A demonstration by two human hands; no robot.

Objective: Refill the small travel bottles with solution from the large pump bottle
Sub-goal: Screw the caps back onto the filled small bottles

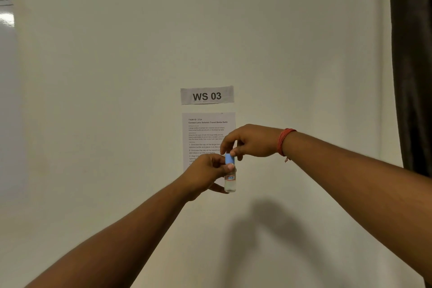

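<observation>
1. The travel bottle is small, clear and cylindrical, with a small red-and-blue label on its side and a light blue cap on top. It stands upright in mid-air in front of the wall, low in the middle of the view, carried by the hands alone and resting on no surface.
2. The left hand grips the bottle just under the cap, its thumb across the neck and its fingers curled round behind; a fingertip shows below, beside the bottle's lower part.
3. The right hand comes in from above and pinches the blue cap between thumb and fingers. A red thread band circles that wrist.
4. Directly behind the hands a printed task sheet is stuck to the wall, partly covered by them, with a "WS 03" sign just above it.
5. A dark curtain runs down the right edge of the view, well apart from the bottle. At the far left edge hangs a glossy sheet, only partly visible.
6. Between these edges the wall is plain, and the arms cast a shadow on it below the bottle.
</observation>
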